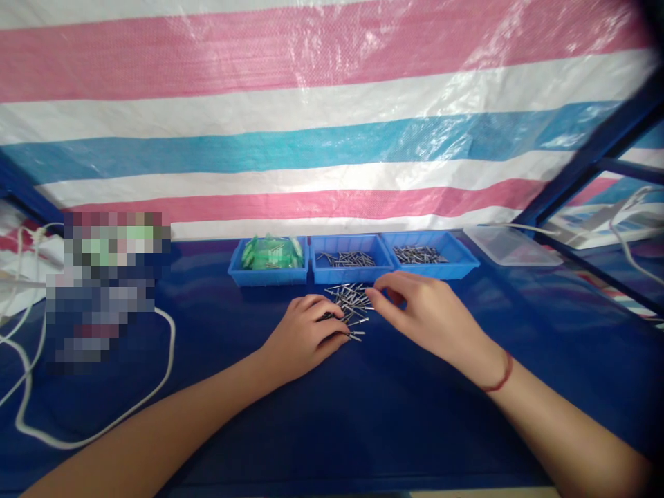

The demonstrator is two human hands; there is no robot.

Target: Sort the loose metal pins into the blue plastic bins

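Observation:
A loose pile of silvery blind rivets [353,297] lies on the blue tabletop between my two hands. My left hand [308,332] curls against the pile's left side, palm down. Its thumb and forefinger close on a couple of rivets [357,336], whose ends stick out past the fingertips. At the right edge of the pile, my right hand [422,304] is bent with thumb and forefinger pinched together at a rivet; its other fingers are folded and partly hidden. A dark red cord circles the right wrist.
Behind the pile stand three blue bins: the left bin [270,277] holds green packets, the middle bin [353,275] and right bin [440,271] hold rivets. A clear plastic lid [511,247] lies at right. White cable [171,346] loops at left beside a blurred area. Striped sheeting [321,159] hangs behind.

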